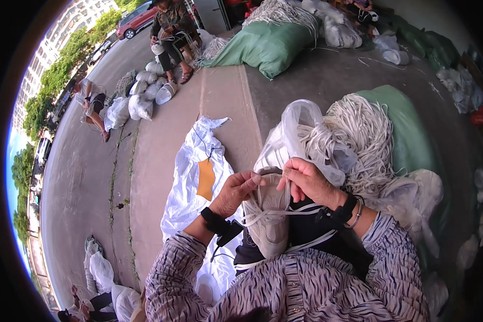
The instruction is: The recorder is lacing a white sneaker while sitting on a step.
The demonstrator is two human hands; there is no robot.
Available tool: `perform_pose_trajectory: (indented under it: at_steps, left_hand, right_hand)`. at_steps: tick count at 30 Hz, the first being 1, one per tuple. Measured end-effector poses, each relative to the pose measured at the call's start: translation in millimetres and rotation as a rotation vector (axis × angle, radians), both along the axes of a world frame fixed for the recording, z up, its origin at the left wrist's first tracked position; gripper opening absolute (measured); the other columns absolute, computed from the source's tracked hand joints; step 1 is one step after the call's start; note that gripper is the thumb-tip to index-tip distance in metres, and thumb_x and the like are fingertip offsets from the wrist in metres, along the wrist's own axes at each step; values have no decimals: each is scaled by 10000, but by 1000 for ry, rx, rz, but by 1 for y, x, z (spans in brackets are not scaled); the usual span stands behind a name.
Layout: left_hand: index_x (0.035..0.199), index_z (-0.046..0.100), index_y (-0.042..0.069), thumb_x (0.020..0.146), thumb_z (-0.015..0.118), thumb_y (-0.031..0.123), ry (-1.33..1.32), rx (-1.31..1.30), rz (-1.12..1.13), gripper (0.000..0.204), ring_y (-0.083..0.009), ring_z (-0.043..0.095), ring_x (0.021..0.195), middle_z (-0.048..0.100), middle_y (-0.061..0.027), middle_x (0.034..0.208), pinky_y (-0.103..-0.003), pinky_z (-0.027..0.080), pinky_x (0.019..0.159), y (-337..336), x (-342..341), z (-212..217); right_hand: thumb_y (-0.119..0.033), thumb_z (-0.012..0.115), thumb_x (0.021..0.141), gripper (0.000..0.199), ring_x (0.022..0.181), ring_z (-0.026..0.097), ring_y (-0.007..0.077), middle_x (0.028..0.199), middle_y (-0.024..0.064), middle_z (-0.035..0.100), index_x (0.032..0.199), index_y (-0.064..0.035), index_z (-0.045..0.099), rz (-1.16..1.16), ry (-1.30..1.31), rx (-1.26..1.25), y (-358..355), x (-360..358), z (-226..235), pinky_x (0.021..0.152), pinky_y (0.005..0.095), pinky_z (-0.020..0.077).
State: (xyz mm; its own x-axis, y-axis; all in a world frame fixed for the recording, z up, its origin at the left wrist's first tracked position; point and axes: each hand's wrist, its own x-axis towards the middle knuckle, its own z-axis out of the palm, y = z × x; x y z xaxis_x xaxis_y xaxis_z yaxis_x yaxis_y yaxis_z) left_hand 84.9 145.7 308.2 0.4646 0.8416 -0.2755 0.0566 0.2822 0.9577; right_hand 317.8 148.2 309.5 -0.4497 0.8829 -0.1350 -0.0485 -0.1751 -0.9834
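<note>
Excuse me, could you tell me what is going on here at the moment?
A person sitting on the pavement holds a beige shoe on their lap, with the left hand and right hand both at its collar, threading white laces across its front. A heap of white laces spills from a clear plastic bag just beyond the hands, beside a green sack. A white sheet lies to the left. Other people sit farther off with similar white bundles.

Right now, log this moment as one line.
left hand: pinching white lace | right hand: gripping collar of beige lace-up shoe on lap | pile of white laces at right
</note>
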Motion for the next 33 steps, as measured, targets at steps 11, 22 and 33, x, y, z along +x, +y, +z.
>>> perform_pose_trajectory:
  at_steps: [11,22,33]
  left_hand:
    - [859,628,59,929,544,276,-95,50,12,243,-53,526,725,601,35,791,-202,419,680,-7,13,-4]
    - [993,630,16,909,585,149,-144,58,76,164,-81,561,846,630,-20,908,-240,457,790,-6,25,-10]
    - [951,634,43,883,610,266,277,663,-361,234,-236,624,822,634,-112,808,-288,463,718,-22,59,32]
  right_hand:
    - [-34,569,802,71,597,594,127,672,50,580,845,17,548,460,-270,248,4,-39,-21,556,264,503]
    - [-166,562,893,166,548,511,41,689,12,580,826,-26,620,130,44,-89,-20,-24,8,489,183,417]
    - [-189,541,915,253,541,508,63,747,63,596,871,41,635,39,342,207,-23,19,70,513,202,407]
